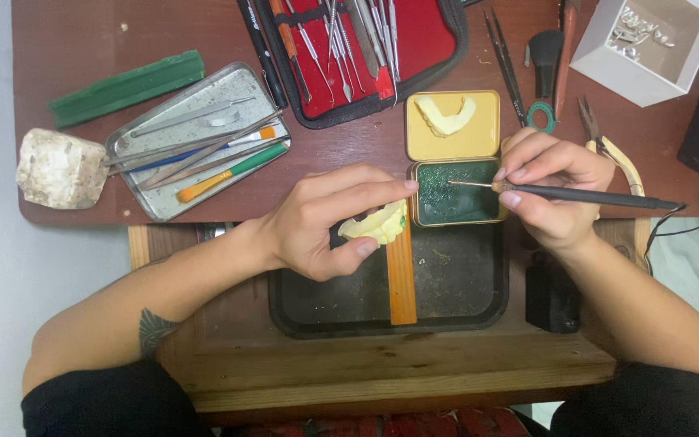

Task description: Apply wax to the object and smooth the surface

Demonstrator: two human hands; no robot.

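dark brown tabletop (pixel 82 40) fills the far half of the scene, crowded with tools, and a lower wooden bench (pixel 382 368) juts toward the person on the near side with a black tray (pixel 455 311) sunk into it. an orange wooden block (pixel 400 279) stands across the tray. pale wall or floor shows at the far left.

at the table's near edge sits a small yellow tin (pixel 455 158), hinged open: its lid holds a pale dental cast (pixel 446 115), and its base holds dark green wax (pixel 453 202). left of it lie a metal tray of instruments (pixel 196 137), a green wax bar (pixel 127 87) and a whitish stone lump (pixel 61 168). far beyond the tin is an open red instrument case (pixel 366 53), and a white box (pixel 649 44) sits at the far right, with loose tools between. free space is tight; the only open patch is inside the black tray, right of the block.

the left hand (pixel 325 222) reaches in from the near left, forearm laid across the bench, fingers and thumb curled closed around a yellowish tooth model (pixel 378 225) held above the block, index finger stretched toward the tin. the right hand (pixel 548 190) comes from the near right, pinching a slim dark wax tool (pixel 576 194) like a pen, fingers closed on its shaft, its metal tip over the green wax just inside the tin's right rim.
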